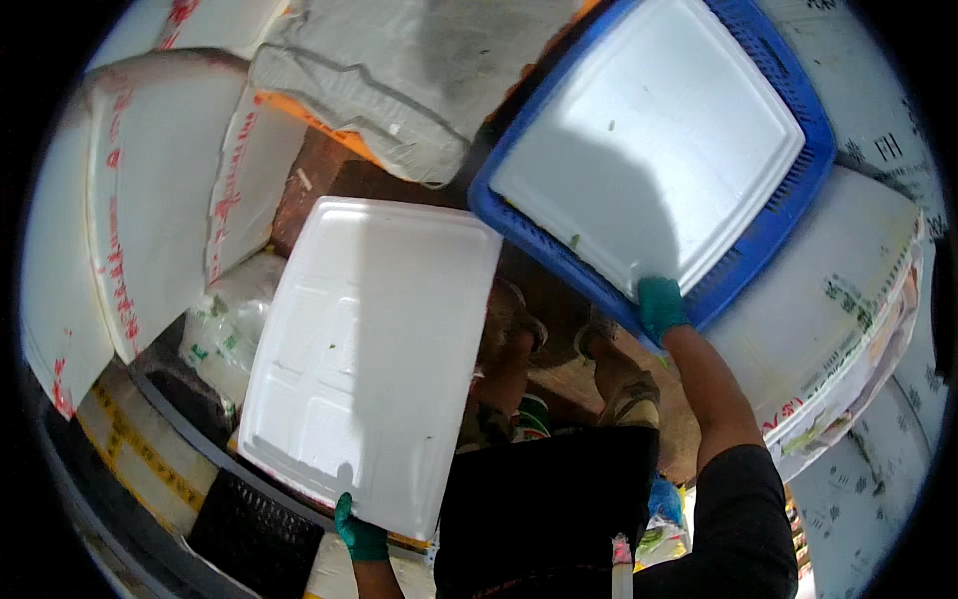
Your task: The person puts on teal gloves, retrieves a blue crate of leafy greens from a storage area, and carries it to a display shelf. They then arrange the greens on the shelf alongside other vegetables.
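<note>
My left hand [365,533], in a green glove, grips the near edge of a white foam box lid [412,359], thumb on top. The lid's broad face is turned up towards me, with small green scraps on it. My right hand [661,308], gloved in green too, holds the near corner of a second white foam lid [718,150]. That lid lies over a blue plastic basket [804,127], whose slotted rim shows around it. The fingers of both hands are partly hidden by the lids or their edges.
White foam boxes [161,187] with red writing stand on the left. A grey cover [486,45] lies ahead, and clear plastic bags [232,329] sit beside the left lid. On the right is another foam box [808,284]. A black crate [254,531] stands low on the left.
</note>
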`<state>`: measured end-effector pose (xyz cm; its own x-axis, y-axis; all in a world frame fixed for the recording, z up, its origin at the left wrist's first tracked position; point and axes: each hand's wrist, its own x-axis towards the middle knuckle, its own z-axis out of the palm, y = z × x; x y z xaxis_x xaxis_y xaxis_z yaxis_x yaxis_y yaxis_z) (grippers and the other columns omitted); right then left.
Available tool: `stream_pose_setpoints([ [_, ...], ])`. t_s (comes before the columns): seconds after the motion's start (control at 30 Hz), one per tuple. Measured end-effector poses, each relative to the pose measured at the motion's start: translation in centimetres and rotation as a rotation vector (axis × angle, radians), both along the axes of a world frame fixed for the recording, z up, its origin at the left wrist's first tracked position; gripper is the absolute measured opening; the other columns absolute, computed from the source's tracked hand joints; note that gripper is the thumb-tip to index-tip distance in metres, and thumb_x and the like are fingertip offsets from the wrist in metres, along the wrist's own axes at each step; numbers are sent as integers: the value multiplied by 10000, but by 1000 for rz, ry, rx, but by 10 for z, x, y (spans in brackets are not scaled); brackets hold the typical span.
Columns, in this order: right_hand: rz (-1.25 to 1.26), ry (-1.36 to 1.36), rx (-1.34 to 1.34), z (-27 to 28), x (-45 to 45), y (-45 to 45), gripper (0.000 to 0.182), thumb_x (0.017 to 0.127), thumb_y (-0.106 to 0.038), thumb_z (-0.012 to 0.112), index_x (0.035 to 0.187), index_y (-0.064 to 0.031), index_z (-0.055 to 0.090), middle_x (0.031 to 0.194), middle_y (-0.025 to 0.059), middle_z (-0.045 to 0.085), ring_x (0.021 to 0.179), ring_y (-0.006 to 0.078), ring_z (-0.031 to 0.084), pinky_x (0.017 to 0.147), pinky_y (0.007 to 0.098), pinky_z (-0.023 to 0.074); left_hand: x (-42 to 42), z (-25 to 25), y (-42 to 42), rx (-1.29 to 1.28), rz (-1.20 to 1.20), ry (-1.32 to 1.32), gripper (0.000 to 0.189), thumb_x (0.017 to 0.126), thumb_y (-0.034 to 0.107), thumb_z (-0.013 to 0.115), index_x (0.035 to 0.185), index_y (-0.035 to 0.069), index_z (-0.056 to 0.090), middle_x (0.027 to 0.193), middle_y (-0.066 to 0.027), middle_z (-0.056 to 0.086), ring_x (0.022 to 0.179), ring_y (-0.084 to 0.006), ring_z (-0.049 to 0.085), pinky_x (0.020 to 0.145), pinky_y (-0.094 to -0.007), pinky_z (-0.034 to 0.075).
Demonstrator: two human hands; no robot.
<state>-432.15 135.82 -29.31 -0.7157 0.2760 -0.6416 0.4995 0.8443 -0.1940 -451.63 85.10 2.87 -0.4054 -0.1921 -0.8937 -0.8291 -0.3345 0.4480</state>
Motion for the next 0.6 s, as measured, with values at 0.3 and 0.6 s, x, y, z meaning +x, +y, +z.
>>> stream_pose_setpoints([
  [0.3,-11,39,-45,14,0,0,103,768,-118,499,800,-90,593,822,159,603,819,360,588,733,460,413,12,-1,-15,23,-106,26,653,787,261,549,1389,100,356,1364,-199,403,1240,-356,402,1043,-482,322],
  [0.6,53,-35,31,15,2,-4,138,781,-111,490,884,-83,577,862,149,600,853,335,577,767,435,398,24,-12,-25,34,0,-32,639,786,263,554,1376,94,376,1355,-182,420,1234,-357,404,1029,-507,332],
])
